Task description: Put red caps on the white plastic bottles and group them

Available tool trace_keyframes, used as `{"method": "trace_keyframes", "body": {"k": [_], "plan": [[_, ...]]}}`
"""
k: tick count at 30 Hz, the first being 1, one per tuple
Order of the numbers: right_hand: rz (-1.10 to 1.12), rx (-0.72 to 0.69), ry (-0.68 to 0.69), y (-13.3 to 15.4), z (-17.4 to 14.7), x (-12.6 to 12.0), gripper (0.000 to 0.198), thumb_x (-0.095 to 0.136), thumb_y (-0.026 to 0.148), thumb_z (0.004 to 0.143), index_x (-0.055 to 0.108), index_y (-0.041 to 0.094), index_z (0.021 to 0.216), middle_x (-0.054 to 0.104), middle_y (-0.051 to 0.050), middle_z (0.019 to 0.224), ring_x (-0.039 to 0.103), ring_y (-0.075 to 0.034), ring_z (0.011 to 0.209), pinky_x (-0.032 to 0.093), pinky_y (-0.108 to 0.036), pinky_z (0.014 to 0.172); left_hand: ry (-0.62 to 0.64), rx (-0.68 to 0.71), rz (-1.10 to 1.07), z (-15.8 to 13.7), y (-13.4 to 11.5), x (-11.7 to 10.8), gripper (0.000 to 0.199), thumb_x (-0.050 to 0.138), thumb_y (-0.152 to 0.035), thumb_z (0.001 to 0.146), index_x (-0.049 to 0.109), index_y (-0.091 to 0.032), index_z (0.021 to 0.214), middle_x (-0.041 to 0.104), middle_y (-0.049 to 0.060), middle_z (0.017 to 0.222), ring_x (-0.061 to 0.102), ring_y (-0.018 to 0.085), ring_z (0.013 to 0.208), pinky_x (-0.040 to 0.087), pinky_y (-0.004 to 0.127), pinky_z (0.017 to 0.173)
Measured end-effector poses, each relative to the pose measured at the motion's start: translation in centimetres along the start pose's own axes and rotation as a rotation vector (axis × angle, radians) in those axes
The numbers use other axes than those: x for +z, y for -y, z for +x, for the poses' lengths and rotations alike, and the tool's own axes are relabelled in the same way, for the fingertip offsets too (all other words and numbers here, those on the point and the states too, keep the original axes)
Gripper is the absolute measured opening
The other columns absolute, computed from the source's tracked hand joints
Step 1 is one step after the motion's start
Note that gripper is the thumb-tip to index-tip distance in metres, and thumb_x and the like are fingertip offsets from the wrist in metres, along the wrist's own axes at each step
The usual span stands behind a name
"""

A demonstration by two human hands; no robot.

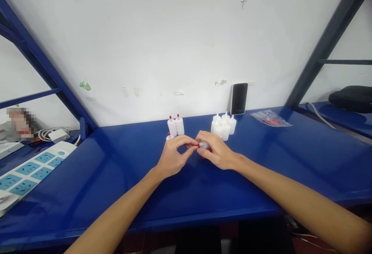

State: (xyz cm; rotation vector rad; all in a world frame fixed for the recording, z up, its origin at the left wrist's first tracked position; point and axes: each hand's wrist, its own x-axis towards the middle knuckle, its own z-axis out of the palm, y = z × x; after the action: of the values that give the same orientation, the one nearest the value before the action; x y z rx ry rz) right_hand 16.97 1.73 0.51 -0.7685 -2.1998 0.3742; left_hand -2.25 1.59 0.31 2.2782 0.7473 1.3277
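My left hand [176, 154] pinches a small red cap [198, 145] between thumb and fingertips, at the tip of a white squeeze bottle [204, 145]. That bottle lies tilted in my right hand [217, 150], whose fingers wrap round it and hide most of its body. Whether the cap is seated on the nozzle I cannot tell. Some loose red caps [207, 153] show on the table just below the right fingers. Beyond my left hand stand white bottles with red caps [176, 125], one partly hidden. Behind my right hand is a cluster of several uncapped white bottles [223, 127].
A phone-like device [239, 99] leans on the wall behind the blue table [116, 176]. To the right lies a clear plastic bag [271, 118] with red pieces inside. A white power strip [35, 172] runs along the left edge, with a coiled cable [48, 133] behind it.
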Motion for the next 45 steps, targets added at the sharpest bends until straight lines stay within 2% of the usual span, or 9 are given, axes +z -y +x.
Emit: {"method": "trace_keyframes", "body": {"k": [4,9,19,26,30,34,37,40,45], "plan": [[-0.007,0.091,0.006,-0.2,0.0,0.3,0.031,0.048,0.039,0.093,0.05,0.019,0.07,0.053,0.001,0.066,0.048,-0.014,0.062,0.033,-0.026,0.059,0.029,0.028,0.002,0.0,-0.2,0.0,0.01,0.061,-0.015,0.088,0.07,-0.016,0.093,0.07,0.005,0.088,0.064,0.014,0.079,0.052,0.027,0.073],[-0.015,0.098,0.005,0.0,0.0,0.3,0.033,0.048,0.036,0.092,0.044,0.019,0.064,0.052,0.002,0.059,0.045,-0.012,0.055,0.03,-0.025,0.055,0.022,0.055,-0.007,0.0,-0.4,0.0,0.013,0.061,-0.013,0.088,0.07,-0.016,0.097,0.07,0.006,0.088,0.064,0.014,0.079,0.052,0.025,0.072],[0.045,0.106,-0.024,0.3,-0.2,0.4,0.02,0.048,0.036,0.095,0.057,0.019,0.091,0.06,0.002,0.067,0.052,-0.013,0.058,0.037,-0.024,0.058,-0.022,0.104,0.044,0.0,-0.4,-0.1,0.013,0.063,-0.012,0.087,0.072,-0.018,0.096,0.07,0.005,0.09,0.065,0.013,0.08,0.052,0.025,0.073],[0.043,0.13,-0.025,0.0,-0.2,0.4,0.028,0.044,0.044,0.097,0.054,0.02,0.106,0.057,0.003,0.066,0.052,-0.013,0.057,0.039,-0.025,0.059,0.01,0.005,-0.016,0.2,0.0,-0.5,0.008,0.064,-0.019,0.087,0.071,-0.019,0.091,0.07,0.005,0.089,0.065,0.015,0.08,0.052,0.027,0.075],[0.076,0.199,-0.13,-0.3,-0.1,0.5,0.028,0.052,0.047,0.092,0.056,0.02,0.098,0.057,0.003,0.067,0.05,-0.011,0.053,0.038,-0.024,0.055,-0.124,-0.092,-0.126,0.8,0.9,-2.7,0.01,0.068,-0.025,0.085,0.071,-0.017,0.089,0.07,0.006,0.089,0.066,0.017,0.082,0.055,0.028,0.075],[0.025,0.226,-0.327,-0.1,-0.1,0.5,0.032,0.076,0.044,0.071,0.058,0.019,0.081,0.052,0.004,0.062,0.044,-0.01,0.05,0.037,-0.025,0.051,-0.191,-0.109,0.136,1.3,1.7,-6.2,0.012,0.064,-0.027,0.087,0.072,-0.018,0.089,0.07,0.005,0.092,0.066,0.017,0.083,0.053,0.029,0.076],[0.035,0.167,-0.353,0.3,-0.2,0.2,0.019,0.067,0.035,0.077,0.059,0.019,0.082,0.053,0.003,0.064,0.046,-0.012,0.053,0.038,-0.027,0.055,-0.113,-0.132,0.376,1.3,2.3,-7.8,0.013,0.06,-0.026,0.089,0.072,-0.02,0.091,0.07,0.004,0.092,0.065,0.017,0.083,0.049,0.028,0.069],[-0.002,0.132,-0.336,0.6,-0.1,0.2,0.004,0.058,0.022,0.08,0.059,0.018,0.082,0.053,0.001,0.071,0.052,-0.014,0.062,0.042,-0.028,0.062,-0.042,-0.149,0.454,1.2,2.8,-8.1,0.015,0.058,-0.025,0.089,0.072,-0.021,0.092,0.07,0.003,0.093,0.064,0.017,0.083,0.047,0.028,0.069],[-0.058,0.145,-0.312,0.5,0.3,0.6,0.019,0.053,0.009,0.077,0.065,0.019,0.087,0.055,-0.003,0.087,0.058,-0.017,0.077,0.047,-0.03,0.071,-0.035,-0.174,0.503,1.1,3.2,-7.8,0.017,0.056,-0.026,0.09,0.072,-0.021,0.093,0.07,0.003,0.092,0.064,0.017,0.081,0.046,0.027,0.067]]}}
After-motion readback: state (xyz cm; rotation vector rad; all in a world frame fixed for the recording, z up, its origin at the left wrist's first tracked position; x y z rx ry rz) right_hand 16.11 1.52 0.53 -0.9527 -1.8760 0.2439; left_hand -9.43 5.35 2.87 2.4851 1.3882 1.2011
